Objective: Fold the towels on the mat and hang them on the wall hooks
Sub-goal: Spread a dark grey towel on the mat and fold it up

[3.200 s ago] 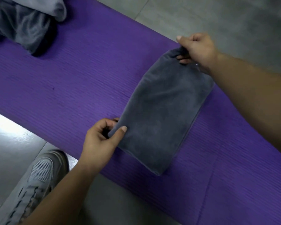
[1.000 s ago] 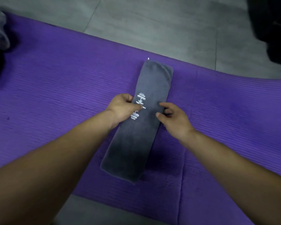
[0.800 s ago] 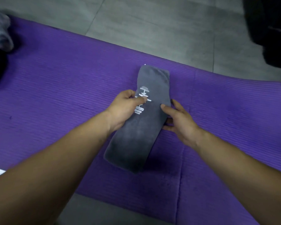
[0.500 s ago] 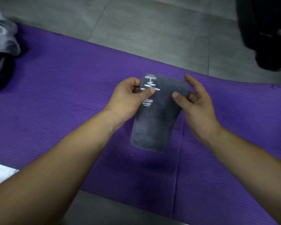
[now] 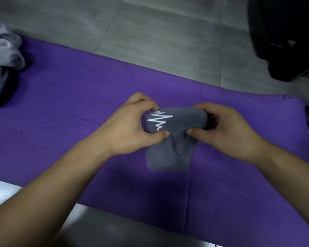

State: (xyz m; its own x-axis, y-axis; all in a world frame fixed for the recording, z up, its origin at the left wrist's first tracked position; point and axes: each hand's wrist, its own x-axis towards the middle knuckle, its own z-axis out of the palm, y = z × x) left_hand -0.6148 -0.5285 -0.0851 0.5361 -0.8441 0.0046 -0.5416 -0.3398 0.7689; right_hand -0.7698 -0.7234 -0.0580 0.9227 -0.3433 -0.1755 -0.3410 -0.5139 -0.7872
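My left hand (image 5: 132,127) and right hand (image 5: 227,129), each tight around the folded grey towel (image 5: 169,154), over the purple mat (image 5: 61,104).

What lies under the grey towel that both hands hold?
The purple mat shows on every side of the grey towel, so it lies beneath. The patch directly under the towel is covered.
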